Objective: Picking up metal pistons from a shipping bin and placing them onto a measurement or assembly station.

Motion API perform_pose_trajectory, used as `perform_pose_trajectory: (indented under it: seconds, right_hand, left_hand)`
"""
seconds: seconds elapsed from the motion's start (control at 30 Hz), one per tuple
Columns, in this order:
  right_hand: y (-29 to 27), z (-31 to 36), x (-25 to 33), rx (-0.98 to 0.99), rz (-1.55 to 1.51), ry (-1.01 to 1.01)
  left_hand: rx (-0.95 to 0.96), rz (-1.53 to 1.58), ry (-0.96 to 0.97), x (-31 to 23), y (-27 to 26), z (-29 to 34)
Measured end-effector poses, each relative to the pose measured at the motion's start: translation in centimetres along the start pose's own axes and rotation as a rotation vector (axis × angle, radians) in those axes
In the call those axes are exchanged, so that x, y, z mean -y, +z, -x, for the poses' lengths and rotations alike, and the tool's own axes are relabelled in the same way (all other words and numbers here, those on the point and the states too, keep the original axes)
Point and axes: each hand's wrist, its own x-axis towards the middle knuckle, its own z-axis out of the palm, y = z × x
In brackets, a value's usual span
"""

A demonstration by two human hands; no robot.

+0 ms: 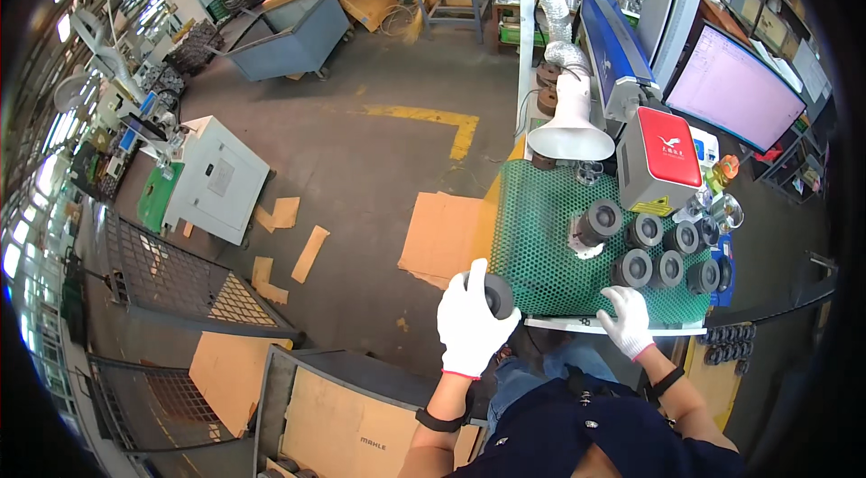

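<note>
My left hand (pixel 469 334), in a white glove, is closed around a dark grey cylindrical part (pixel 499 297) just off the left front corner of the workbench. My right hand (pixel 627 321), gloved too, has its fingers apart and is empty at the bench's front edge. Close beyond it, several similar dark cylinders (pixel 635 269) stand grouped on the green perforated mat (pixel 541 248). Another dark cylinder (pixel 601 221) sits on a small whitish holder (pixel 586 249) at the middle of the mat, in front of the red-and-grey machine head (pixel 661 153).
A white extraction hood (pixel 571 126) hangs over the back of the mat, beside a long blue machine arm (pixel 618 50). A monitor (pixel 735 99) stands at the back right. On my left is a bin (pixel 334 415) with cardboard; flat cardboard (pixel 440 236) lies on the floor.
</note>
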Motion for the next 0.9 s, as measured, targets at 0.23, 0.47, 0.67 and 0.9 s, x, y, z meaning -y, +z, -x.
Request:
perform_pose_trajectory:
  seconds: [0.23, 0.47, 0.67, 0.9]
  right_hand:
    - [0.8, -1.9, 2.3, 0.079, -0.160, -0.080]
    - [-0.8, -1.9, 4.3, 0.524, -0.756, 0.164]
    - [-0.8, -3.4, 6.1, 0.895, -1.614, 0.447]
    - [3.4, -6.5, 7.4, 1.011, -1.386, 0.565]
  left_hand:
    - [0.015, 0.033, 0.019, -2.0, 0.5, 0.6]
    - [0.073, 0.477, -0.065, 0.0, 5.6, 2.6]
    - [0.274, 1.513, -0.559, 0.8, 8.3, 4.6]
    - [0.469, 1.773, -1.059, 4.1, 10.3, 6.5]
